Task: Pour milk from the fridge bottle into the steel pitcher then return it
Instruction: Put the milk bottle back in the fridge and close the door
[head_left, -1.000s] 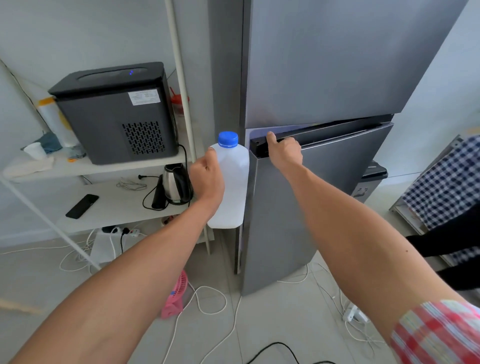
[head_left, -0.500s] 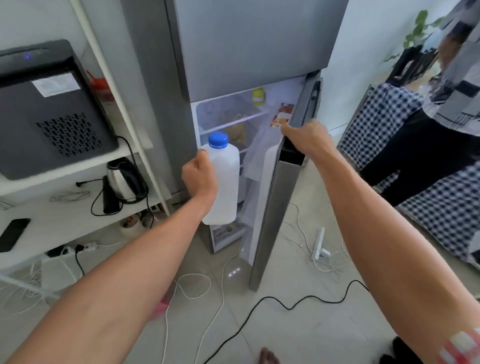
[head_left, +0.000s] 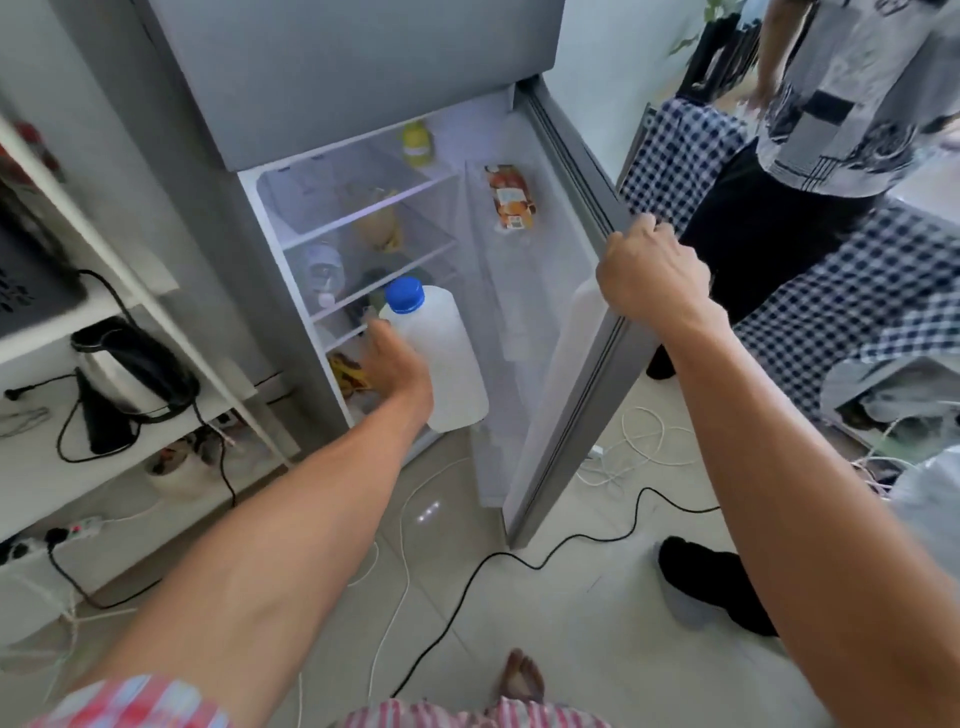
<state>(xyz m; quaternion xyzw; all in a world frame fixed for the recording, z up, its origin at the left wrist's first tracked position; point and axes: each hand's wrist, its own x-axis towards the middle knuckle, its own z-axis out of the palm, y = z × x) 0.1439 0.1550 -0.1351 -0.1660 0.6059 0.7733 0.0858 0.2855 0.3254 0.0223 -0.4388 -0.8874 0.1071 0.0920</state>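
My left hand (head_left: 396, 364) grips a white plastic milk bottle (head_left: 447, 358) with a blue cap, held upright in front of the open lower compartment of the grey fridge (head_left: 332, 73). My right hand (head_left: 649, 275) clasps the top edge of the fridge door (head_left: 566, 395), which stands wide open to the right. Inside, glass shelves (head_left: 358, 218) carry a yellow jar, a clear container and other food. A carton (head_left: 510, 197) sits in the door's upper rack. The steel pitcher is not in view.
A white shelf unit (head_left: 72, 452) at left holds a kettle (head_left: 132, 369). Cables (head_left: 519, 561) and a power strip (head_left: 78, 527) lie across the tiled floor. Another person (head_left: 810, 156) stands at the right beside checked cloth (head_left: 852, 291). My bare foot (head_left: 522, 675) shows below.
The fridge door has swung from nearly shut to wide open under my right hand. My left hand has carried the bottle to the right and down, up to the open compartment.
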